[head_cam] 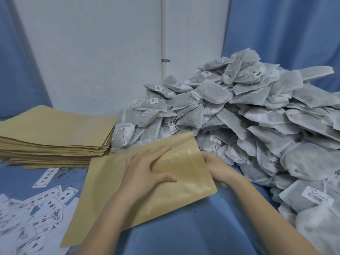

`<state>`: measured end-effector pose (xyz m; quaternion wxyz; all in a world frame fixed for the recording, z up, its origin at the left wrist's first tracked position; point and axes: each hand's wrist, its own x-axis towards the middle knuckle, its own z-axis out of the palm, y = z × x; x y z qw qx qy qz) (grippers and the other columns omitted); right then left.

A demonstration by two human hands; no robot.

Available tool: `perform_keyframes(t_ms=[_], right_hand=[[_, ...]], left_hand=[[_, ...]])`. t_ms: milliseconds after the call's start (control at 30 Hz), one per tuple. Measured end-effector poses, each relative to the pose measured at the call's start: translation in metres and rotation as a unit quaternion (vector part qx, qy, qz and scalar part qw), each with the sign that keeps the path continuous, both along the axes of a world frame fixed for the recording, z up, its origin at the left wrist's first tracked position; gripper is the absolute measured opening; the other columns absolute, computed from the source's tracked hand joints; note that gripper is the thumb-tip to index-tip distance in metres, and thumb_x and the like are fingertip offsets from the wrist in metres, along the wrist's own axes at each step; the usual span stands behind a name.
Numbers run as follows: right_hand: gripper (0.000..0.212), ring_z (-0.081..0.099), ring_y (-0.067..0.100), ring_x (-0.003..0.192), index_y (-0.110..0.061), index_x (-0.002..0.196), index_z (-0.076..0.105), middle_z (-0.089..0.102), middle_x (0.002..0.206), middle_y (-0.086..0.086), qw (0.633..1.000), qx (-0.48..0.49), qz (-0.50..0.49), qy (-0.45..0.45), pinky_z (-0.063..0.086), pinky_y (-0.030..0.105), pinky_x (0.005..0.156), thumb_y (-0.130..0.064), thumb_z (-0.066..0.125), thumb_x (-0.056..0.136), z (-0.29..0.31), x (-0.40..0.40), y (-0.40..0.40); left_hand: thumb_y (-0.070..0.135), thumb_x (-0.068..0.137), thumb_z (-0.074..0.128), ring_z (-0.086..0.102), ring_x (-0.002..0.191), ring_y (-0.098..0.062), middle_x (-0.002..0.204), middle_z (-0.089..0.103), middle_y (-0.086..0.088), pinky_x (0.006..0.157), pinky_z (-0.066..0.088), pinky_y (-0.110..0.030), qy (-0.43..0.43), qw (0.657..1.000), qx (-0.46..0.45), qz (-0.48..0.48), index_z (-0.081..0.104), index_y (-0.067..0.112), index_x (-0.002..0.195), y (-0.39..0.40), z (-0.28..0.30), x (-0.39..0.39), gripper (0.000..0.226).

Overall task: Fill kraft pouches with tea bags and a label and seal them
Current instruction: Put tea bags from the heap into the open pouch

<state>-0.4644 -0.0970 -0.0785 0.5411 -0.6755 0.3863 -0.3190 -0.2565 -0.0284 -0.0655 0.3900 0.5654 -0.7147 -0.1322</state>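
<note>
A kraft pouch (114, 188) lies slanted on the blue cloth in front of me, its mouth end raised toward the tea bags. My left hand (145, 168) lies on top of the pouch near the mouth, fingers spread and thumb pressed on the paper. My right hand (219, 168) holds the pouch's right edge at the mouth, its fingers partly hidden behind the paper. A big heap of grey-white tea bags (248, 115) with strings and small tags fills the right side. Printed paper labels (36, 214) lie scattered at the lower left.
A thick stack of flat kraft pouches (55, 133) sits at the left, behind the labels. Blue cloth (193, 227) covers the work surface and hangs at both sides. A white wall with a vertical pipe (163, 37) stands behind.
</note>
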Motion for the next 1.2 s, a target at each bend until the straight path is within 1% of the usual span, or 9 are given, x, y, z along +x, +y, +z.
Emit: perform_keyframes(t_ms=[67, 167, 267, 367, 467, 700, 833, 1000, 1200], right_hand=[[0.036, 0.048, 0.001, 0.060, -0.023, 0.078, 0.062, 0.056, 0.069, -0.008, 0.997, -0.001, -0.018, 0.069, 0.040, 0.005, 0.049, 0.003, 0.043, 0.094, 0.003, 0.013, -0.005], [0.025, 0.037, -0.004, 0.067, -0.001, 0.118, 0.048, 0.039, 0.076, -0.010, 0.990, 0.014, -0.015, 0.139, 0.042, 0.001, 0.057, 0.004, 0.034, 0.098, 0.005, 0.029, -0.023], [0.025, 0.045, 0.009, 0.071, 0.011, 0.115, 0.053, 0.039, 0.070, 0.001, 0.970, 0.048, 0.011, 0.239, 0.045, 0.027, 0.080, 0.005, 0.036, 0.096, 0.026, 0.031, -0.016], [0.025, 0.064, 0.002, 0.071, -0.021, 0.081, 0.068, 0.069, 0.075, -0.005, 0.994, -0.008, 0.029, 0.108, 0.050, 0.015, 0.061, -0.003, 0.053, 0.090, 0.043, 0.022, -0.017], [0.018, 0.064, 0.014, 0.069, -0.014, 0.100, 0.068, 0.071, 0.077, -0.001, 0.977, -0.056, -0.204, -0.025, 0.055, 0.024, 0.065, -0.011, 0.054, 0.090, 0.045, 0.008, -0.039], [0.040, 0.064, 0.028, 0.090, -0.014, 0.118, 0.054, 0.059, 0.107, 0.006, 0.924, -0.114, -0.363, 0.044, 0.051, 0.044, 0.088, -0.027, 0.066, 0.082, 0.052, 0.027, -0.083], [0.028, 0.054, 0.010, 0.052, -0.012, 0.099, 0.051, 0.050, 0.068, -0.006, 0.908, -0.082, -0.412, -0.008, 0.048, 0.010, 0.051, -0.015, 0.071, 0.079, 0.051, 0.033, -0.083], [0.022, 0.066, 0.012, 0.074, -0.024, 0.107, 0.063, 0.069, 0.089, -0.004, 0.952, -0.058, -0.266, -0.141, 0.053, 0.020, 0.068, -0.011, 0.058, 0.090, 0.035, 0.007, -0.043], [0.022, 0.068, 0.020, 0.093, -0.010, 0.108, 0.069, 0.071, 0.102, 0.009, 0.992, -0.011, -0.083, -0.092, 0.053, 0.019, 0.069, -0.011, 0.055, 0.091, 0.029, -0.028, -0.013]], left_hand=[[0.057, 0.050, 0.081, 0.041, 0.130, -0.007, 0.135, 0.051, 0.021, 0.111, 0.024, -0.041, -0.026, 0.999, 0.009, -0.020, 0.048, 0.058, 0.121, 0.000, -0.002, -0.007, 0.078], [0.057, 0.052, 0.081, 0.041, 0.130, -0.008, 0.134, 0.051, 0.024, 0.110, 0.024, -0.041, -0.055, 0.998, 0.014, -0.029, 0.050, 0.049, 0.128, -0.001, -0.007, -0.011, 0.082], [0.055, 0.053, 0.081, 0.040, 0.131, -0.007, 0.135, 0.050, 0.024, 0.111, 0.024, -0.040, -0.038, 0.999, 0.018, -0.013, 0.050, 0.048, 0.129, -0.002, -0.008, -0.005, 0.082], [0.053, 0.057, 0.080, 0.040, 0.129, -0.007, 0.134, 0.050, 0.023, 0.112, 0.020, -0.035, -0.031, 0.999, -0.003, 0.045, 0.050, 0.048, 0.129, -0.003, -0.007, 0.004, 0.079], [0.053, 0.058, 0.080, 0.038, 0.129, -0.008, 0.136, 0.050, 0.020, 0.106, 0.016, -0.030, -0.021, 0.994, -0.015, 0.104, 0.050, 0.046, 0.131, -0.004, -0.008, 0.012, 0.079], [0.054, 0.059, 0.080, 0.037, 0.129, -0.006, 0.136, 0.050, 0.019, 0.103, 0.016, -0.028, -0.021, 0.990, -0.025, 0.141, 0.051, 0.044, 0.130, -0.004, -0.007, 0.017, 0.078], [0.053, 0.058, 0.080, 0.038, 0.129, -0.006, 0.135, 0.051, 0.019, 0.108, 0.019, -0.032, -0.004, 0.989, -0.026, 0.145, 0.052, 0.044, 0.130, -0.004, -0.004, 0.020, 0.077], [0.051, 0.057, 0.081, 0.040, 0.129, -0.008, 0.135, 0.052, 0.019, 0.111, 0.021, -0.037, 0.017, 0.989, -0.027, 0.142, 0.053, 0.043, 0.129, -0.002, -0.002, 0.020, 0.077], [0.049, 0.055, 0.083, 0.043, 0.127, -0.007, 0.131, 0.054, 0.020, 0.111, 0.025, -0.043, 0.041, 0.991, -0.027, 0.122, 0.055, 0.044, 0.127, 0.000, 0.000, 0.018, 0.077]])
